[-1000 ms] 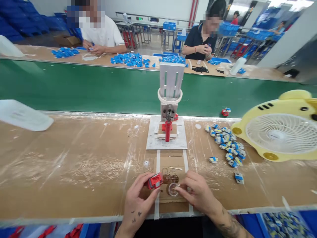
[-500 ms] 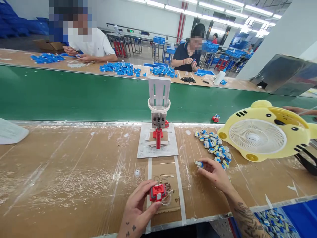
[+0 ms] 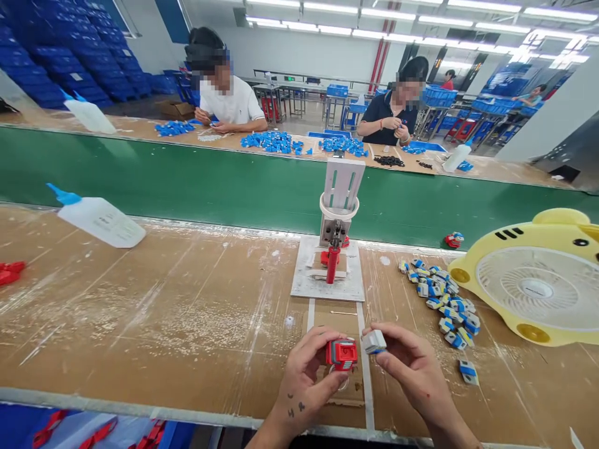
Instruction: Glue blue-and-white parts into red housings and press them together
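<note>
My left hand [image 3: 311, 368] grips a red plastic toy part [image 3: 341, 354] with a square recess facing up and grey trim. Close beside it on the right, my right hand [image 3: 409, 365] pinches a small white-and-blue plastic piece [image 3: 374, 342] between thumb and fingers. The two parts are near each other but apart. Beneath the hands lies a cardboard pad [image 3: 346, 411] edged with tape strips, with a small clear round dish partly hidden by my left hand. Right of my hands spreads a pile of similar white, blue and yellow pieces [image 3: 442, 296], one lying separately nearer me.
A hand press with a red handle [image 3: 333, 265] stands ahead on a white base. To the right lies a yellow fan [image 3: 538, 290]; at left rests a glue bottle [image 3: 105, 221]. Beyond runs a green conveyor belt [image 3: 210, 190] carrying a red toy [image 3: 453, 239]. Two people work across it.
My right hand has brought the white-and-blue piece leftward from beside the pile, close to the red part in my left hand. The camera view has turned left.
</note>
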The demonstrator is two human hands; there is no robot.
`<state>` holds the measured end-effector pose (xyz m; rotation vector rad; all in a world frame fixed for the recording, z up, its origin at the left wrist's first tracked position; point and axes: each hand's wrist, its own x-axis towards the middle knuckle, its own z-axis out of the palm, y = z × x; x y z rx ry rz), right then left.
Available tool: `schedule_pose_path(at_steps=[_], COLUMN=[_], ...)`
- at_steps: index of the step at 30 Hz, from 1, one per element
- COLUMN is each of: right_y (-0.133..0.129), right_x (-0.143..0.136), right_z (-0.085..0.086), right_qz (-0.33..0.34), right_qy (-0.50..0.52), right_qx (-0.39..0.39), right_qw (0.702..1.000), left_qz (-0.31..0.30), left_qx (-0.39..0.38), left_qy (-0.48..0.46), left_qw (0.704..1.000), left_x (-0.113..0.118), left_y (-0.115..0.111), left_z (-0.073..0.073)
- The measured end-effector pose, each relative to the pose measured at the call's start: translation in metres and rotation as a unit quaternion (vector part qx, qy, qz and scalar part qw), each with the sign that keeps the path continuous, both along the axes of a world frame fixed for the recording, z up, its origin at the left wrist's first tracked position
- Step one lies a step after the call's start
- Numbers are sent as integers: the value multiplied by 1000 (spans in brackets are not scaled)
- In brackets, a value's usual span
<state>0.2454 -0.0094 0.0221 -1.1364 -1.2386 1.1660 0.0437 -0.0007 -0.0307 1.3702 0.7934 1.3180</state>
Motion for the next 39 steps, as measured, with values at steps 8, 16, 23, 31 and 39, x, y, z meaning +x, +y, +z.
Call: schedule_pose_path(at_steps=[8, 16, 23, 31, 39], right_y=[4, 5, 20, 52, 61], right_x=[-9, -4, 2, -5, -31], right_z=[18, 29, 34, -5, -25], right_qz=[24, 112, 211, 156, 195], right_qy=[-190, -360, -323, 46, 257], right_qx=[202, 275, 111, -168, -301], right_qw=[961, 884, 916, 972, 898], left_qz=[51, 17, -71, -122, -101], left_qx=[120, 208, 111, -221, 39], left_qy=[134, 209, 220, 110, 129], left_qw=[982, 955, 966, 961, 986], left_x=[-12, -18, -27, -8, -28], left_y=[5, 13, 18, 34, 51], left_z=[19, 25, 37, 49, 39])
